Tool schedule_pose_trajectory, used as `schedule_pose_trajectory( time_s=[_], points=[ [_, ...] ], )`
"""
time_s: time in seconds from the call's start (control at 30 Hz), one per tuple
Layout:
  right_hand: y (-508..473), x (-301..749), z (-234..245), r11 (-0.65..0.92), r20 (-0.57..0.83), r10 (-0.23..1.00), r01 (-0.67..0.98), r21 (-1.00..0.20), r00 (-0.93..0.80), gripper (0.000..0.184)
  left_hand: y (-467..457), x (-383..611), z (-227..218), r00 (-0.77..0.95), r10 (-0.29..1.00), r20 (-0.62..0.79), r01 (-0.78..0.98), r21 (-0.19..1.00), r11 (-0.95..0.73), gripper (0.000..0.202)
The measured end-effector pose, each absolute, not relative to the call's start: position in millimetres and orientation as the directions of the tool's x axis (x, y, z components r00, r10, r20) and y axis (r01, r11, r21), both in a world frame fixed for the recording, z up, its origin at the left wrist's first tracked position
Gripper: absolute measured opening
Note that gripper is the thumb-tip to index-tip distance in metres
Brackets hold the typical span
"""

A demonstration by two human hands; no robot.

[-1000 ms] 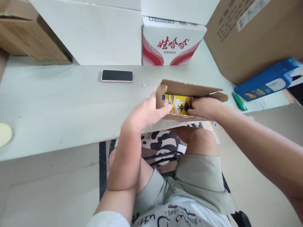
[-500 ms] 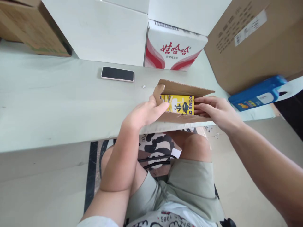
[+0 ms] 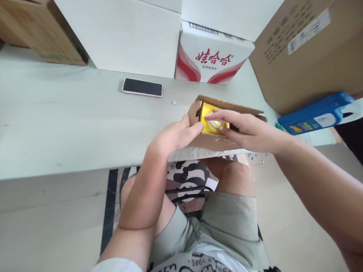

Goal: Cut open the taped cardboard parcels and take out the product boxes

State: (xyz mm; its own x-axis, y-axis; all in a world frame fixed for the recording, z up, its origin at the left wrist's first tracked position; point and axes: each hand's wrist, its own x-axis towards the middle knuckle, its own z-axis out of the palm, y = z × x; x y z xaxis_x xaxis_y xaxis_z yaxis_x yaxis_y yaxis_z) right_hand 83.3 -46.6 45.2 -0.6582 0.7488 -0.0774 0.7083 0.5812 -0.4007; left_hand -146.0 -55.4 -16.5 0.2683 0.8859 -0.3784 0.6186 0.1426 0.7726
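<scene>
A small open brown cardboard box [image 3: 215,141] sits at the near edge of the pale table [image 3: 70,124]. A yellow carton [image 3: 213,126] lies tilted inside it. My left hand [image 3: 174,136] holds the box's left wall, fingers curled against it. My right hand [image 3: 245,128] reaches over the box from the right, its fingers stretched across the top of the yellow carton and the thumb under it.
A black phone [image 3: 142,87] lies on the table further back. Behind stand a white box [image 3: 121,37], a red-and-white printed carton [image 3: 212,56] and a large brown carton [image 3: 309,49]. A blue package [image 3: 314,113] lies right. Another brown box [image 3: 42,34] is back left.
The yellow carton has turned, so its printed front no longer faces up. My right hand has moved left over it. My left hand stays on the box's wall.
</scene>
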Motion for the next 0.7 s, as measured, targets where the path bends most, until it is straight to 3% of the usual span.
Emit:
schedule_pose_trajectory(
  time_s=[0.07,0.17,0.23,0.3,0.37,0.5,0.7],
  points=[
    [-38.4,86.6,47.2,0.639,-0.042,0.732,0.706,-0.306,-0.680,0.042,-54.6,-146.8,-17.5,0.260,0.882,-0.393,0.611,0.775,0.165,0.071],
    [-30.4,99.6,49.1,0.722,-0.045,0.689,0.690,-0.051,-0.724,0.045,-54.5,-148.2,-17.4,0.268,0.877,-0.400,0.604,0.778,0.171,0.074],
    [-27.2,108.9,49.1,0.784,-0.074,0.618,0.607,0.134,-0.782,0.053,-55.5,-148.4,-15.0,0.286,0.875,-0.391,0.602,0.783,0.153,0.073],
    [-24.0,115.2,48.1,0.835,-0.091,0.529,0.497,0.238,-0.844,0.062,-57.0,-147.9,-11.4,0.296,0.877,-0.378,0.610,0.782,0.131,0.072],
    [-19.3,116.2,46.7,0.879,-0.113,0.446,0.410,0.245,-0.888,0.068,-58.6,-147.2,-7.7,0.293,0.883,-0.368,0.629,0.769,0.112,0.070],
    [-7.3,101.5,42.6,0.937,-0.143,0.344,0.330,0.114,-0.928,0.069,-61.0,-146.3,-3.2,0.274,0.898,-0.344,0.657,0.749,0.086,0.065],
    [5.2,73.3,34.6,0.932,-0.102,0.353,0.359,-0.052,-0.930,0.052,-61.0,-145.5,-0.9,0.251,0.920,-0.302,0.681,0.730,0.054,0.058]
  ],
)
